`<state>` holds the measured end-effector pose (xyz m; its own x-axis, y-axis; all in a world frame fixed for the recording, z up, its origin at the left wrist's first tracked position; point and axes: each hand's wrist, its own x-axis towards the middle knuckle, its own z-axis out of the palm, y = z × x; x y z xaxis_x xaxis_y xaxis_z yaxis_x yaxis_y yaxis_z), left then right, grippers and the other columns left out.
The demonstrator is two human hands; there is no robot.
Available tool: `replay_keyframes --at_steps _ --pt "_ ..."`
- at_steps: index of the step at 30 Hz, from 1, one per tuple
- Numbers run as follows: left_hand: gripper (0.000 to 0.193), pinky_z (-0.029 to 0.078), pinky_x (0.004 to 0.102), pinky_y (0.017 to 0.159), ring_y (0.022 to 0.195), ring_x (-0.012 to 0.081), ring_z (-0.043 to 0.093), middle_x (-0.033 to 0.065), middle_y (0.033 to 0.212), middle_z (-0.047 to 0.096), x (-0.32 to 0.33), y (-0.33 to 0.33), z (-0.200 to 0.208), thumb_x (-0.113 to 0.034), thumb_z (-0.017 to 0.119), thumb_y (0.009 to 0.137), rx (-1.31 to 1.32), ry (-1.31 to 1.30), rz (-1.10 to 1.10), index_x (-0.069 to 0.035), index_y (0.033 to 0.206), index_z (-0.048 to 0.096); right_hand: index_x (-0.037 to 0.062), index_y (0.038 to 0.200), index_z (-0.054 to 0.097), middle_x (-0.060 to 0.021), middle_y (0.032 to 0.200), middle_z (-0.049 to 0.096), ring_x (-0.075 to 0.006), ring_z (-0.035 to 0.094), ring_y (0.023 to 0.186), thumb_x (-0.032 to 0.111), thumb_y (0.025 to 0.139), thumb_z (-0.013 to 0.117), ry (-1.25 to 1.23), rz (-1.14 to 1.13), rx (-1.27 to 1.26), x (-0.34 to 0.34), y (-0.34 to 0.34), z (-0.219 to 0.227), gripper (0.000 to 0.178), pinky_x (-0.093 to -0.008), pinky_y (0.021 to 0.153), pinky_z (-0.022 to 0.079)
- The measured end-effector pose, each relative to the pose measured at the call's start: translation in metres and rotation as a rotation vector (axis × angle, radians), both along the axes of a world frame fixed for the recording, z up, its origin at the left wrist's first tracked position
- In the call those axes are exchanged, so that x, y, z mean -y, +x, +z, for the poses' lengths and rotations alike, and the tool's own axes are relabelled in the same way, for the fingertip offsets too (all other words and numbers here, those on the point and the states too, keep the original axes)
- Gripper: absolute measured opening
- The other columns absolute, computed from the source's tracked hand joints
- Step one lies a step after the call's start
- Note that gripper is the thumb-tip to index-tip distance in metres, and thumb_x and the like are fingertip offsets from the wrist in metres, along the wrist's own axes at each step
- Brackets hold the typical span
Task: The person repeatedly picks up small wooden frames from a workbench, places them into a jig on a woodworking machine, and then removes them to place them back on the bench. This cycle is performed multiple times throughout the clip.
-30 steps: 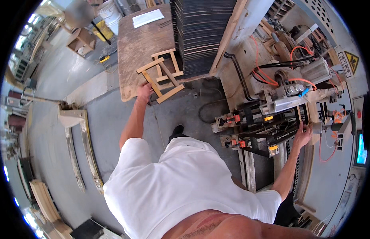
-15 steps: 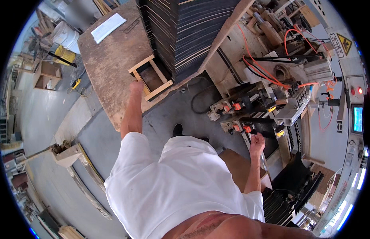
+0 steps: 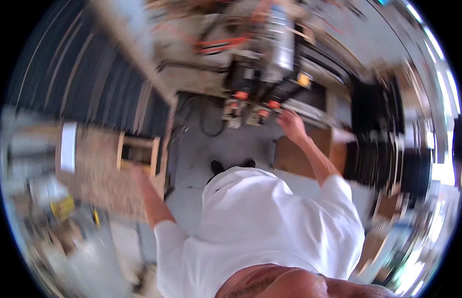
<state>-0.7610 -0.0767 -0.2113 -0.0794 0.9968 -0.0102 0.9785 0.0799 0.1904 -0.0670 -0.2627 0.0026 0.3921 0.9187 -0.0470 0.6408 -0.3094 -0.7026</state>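
Note:
My left hand (image 3: 137,172) is at the near edge of a small light-wood frame (image 3: 155,150), its fingers smeared by motion. Whether it grips the frame or only rests there I cannot tell. The frame lies on a worn brown tabletop (image 3: 87,184), against a tall stack of dark panels (image 3: 107,89). Out to the right, my right hand (image 3: 290,124) is held beside the near end of a machine with orange-red parts (image 3: 274,104). Its fingers look loosely stretched, with nothing visible in them.
A brown board (image 3: 295,154) stands below my right forearm. Farther right are stacked dark panels (image 3: 370,161). A white sheet (image 3: 68,147) lies on the tabletop. Grey floor (image 3: 201,144) runs between table and machine, with a dark hose (image 3: 208,131) on it.
The whole view has swung to the right and blurred. My right hand has come away from the dark piece at the machine. My left hand stays by the wooden frame.

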Motion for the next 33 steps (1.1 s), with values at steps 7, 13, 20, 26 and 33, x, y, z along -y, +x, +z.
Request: replay_keyframes --at_steps 7,13,20,26,33 --pt "0.040 0.054 0.0404 0.067 0.096 0.0326 0.063 0.0187 0.110 0.059 0.003 0.079 0.110 -0.033 0.047 0.099 0.636 -0.067 0.938 0.002 0.118 0.052 0.0075 0.098 0.063 -0.0141 0.115 0.061 -0.0355 0.062 0.098 0.016 0.079 0.071 0.302 0.003 0.447 0.040 0.036 0.147 0.022 -0.0425 0.081 0.053" --pt "0.034 0.052 0.0431 0.072 0.097 0.0316 0.061 0.0168 0.112 0.059 0.056 0.136 0.117 -0.026 0.042 0.100 0.205 0.027 0.620 0.001 0.118 0.052 0.0077 0.099 0.066 -0.0130 0.118 0.062 -0.0316 0.060 0.107 0.019 0.077 0.074 0.242 -0.521 1.029 0.174 0.155 0.241 0.026 -0.0418 0.090 0.049" --pt "0.027 0.054 0.0271 0.071 0.084 0.0185 0.064 0.0127 0.107 0.065 0.141 0.401 0.125 -0.004 0.057 0.094 1.457 -0.335 0.011 0.001 0.121 0.057 0.0052 0.096 0.062 -0.0195 0.094 0.067 -0.0380 0.064 0.092 0.029 0.087 0.063 -0.220 -0.928 0.907 0.359 0.217 0.265 0.025 -0.0475 0.078 0.049" --pt "0.032 0.053 0.0254 0.073 0.085 0.0124 0.063 0.0088 0.104 0.066 0.091 0.601 0.225 -0.025 0.057 0.099 1.464 -0.409 -0.435 0.001 0.119 0.059 0.0064 0.104 0.064 -0.0148 0.096 0.069 -0.0314 0.066 0.091 0.028 0.090 0.062 -0.073 -1.015 0.671 0.367 0.211 0.267 0.026 -0.0408 0.078 0.049" --pt "0.059 0.052 0.0381 0.093 0.115 0.0278 0.057 0.0178 0.130 0.055 -0.075 0.764 0.252 -0.041 0.058 0.096 1.688 -0.584 -0.243 0.004 0.131 0.047 0.0039 0.102 0.064 -0.0107 0.091 0.064 -0.0212 0.062 0.080 0.009 0.088 0.066 0.140 -0.943 0.672 0.311 0.161 0.293 0.015 -0.0329 0.071 0.049"
